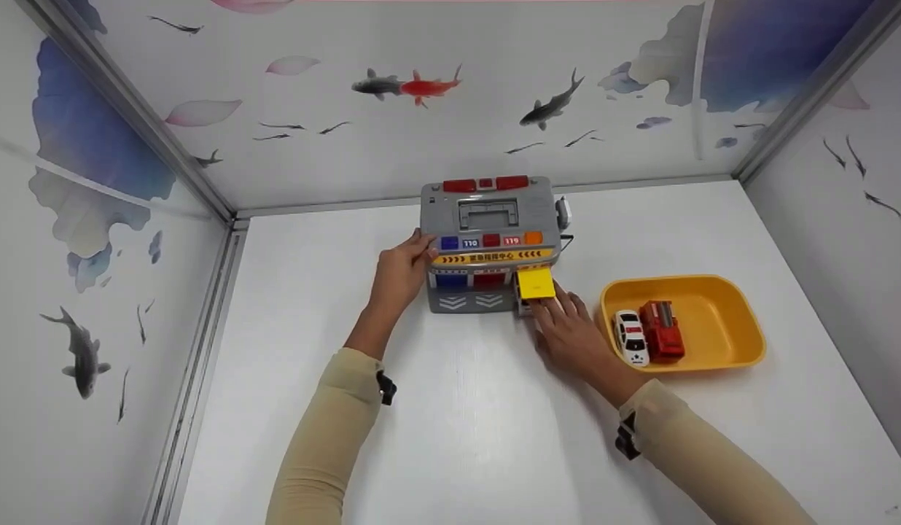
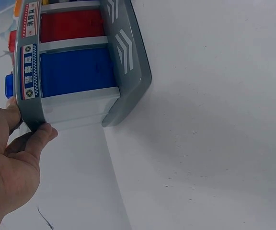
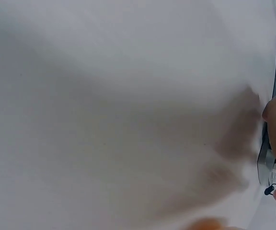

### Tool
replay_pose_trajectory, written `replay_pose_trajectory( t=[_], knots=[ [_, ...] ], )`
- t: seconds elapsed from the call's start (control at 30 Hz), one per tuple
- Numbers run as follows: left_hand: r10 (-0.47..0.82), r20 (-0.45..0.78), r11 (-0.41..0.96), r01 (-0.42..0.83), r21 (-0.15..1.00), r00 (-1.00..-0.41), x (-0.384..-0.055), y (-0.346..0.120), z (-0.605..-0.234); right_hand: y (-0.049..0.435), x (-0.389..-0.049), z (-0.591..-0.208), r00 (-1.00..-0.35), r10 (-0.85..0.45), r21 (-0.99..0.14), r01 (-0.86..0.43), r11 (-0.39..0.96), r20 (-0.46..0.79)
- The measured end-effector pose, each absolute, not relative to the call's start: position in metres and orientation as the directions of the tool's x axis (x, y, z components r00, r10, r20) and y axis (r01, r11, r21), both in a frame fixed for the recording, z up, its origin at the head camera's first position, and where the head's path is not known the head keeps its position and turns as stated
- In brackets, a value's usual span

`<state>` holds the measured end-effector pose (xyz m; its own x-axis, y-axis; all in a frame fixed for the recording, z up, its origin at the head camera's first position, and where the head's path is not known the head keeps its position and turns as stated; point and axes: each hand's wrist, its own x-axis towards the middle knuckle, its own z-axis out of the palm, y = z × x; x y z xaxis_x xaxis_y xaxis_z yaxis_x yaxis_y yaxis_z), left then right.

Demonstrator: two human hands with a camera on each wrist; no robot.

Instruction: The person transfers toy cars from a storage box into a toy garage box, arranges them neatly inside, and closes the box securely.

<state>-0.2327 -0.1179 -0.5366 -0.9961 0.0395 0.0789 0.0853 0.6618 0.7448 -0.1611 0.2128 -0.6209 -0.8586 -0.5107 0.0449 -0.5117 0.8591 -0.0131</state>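
Note:
A grey toy rescue station [image 1: 443, 211] with a carrying handle stands on the white table by the back wall. My left hand [image 1: 401, 271] grips its left roof corner, thumb and fingers on either side of the edge in the left wrist view [image 2: 18, 163]. The blue door [image 2: 78, 72] and red door [image 2: 73, 26] are down. At the right bay the yellow door [image 1: 536, 283] sticks outward, raised. My right hand [image 1: 571, 332] reaches to that bay, its extended fingers at the yellow door's lower edge. Something white shows beneath that door, mostly hidden by the door and fingers.
Right of my right hand stands a yellow tray [image 1: 720, 321]. A white toy police car [image 1: 631, 337] and a red toy fire truck [image 1: 662, 332] lie in its left half. Printed panels in metal frames wall the table at the back and sides.

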Motion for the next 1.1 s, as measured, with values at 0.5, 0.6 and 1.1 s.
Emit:
replay_pose_trajectory(
  t=[0.5, 0.6, 1.1],
  knots=[
    [0.039, 0.074, 0.661, 0.081, 0.746, -0.996, -0.233, -0.119, -0.538, 0.212, -0.162, -0.620, -0.850, -0.527, -0.025, -0.527, 0.850, 0.017],
    [0.037, 0.064, 0.663, 0.072, 0.745, -0.997, -0.233, -0.119, -0.538, 0.211, -0.162, -0.619, -0.852, -0.523, -0.021, -0.523, 0.852, 0.004],
    [0.038, 0.071, 0.664, 0.079, 0.744, -0.997, -0.234, -0.118, -0.538, 0.202, -0.169, -0.618, -0.870, -0.492, 0.022, -0.491, 0.871, 0.028]
  ],
)
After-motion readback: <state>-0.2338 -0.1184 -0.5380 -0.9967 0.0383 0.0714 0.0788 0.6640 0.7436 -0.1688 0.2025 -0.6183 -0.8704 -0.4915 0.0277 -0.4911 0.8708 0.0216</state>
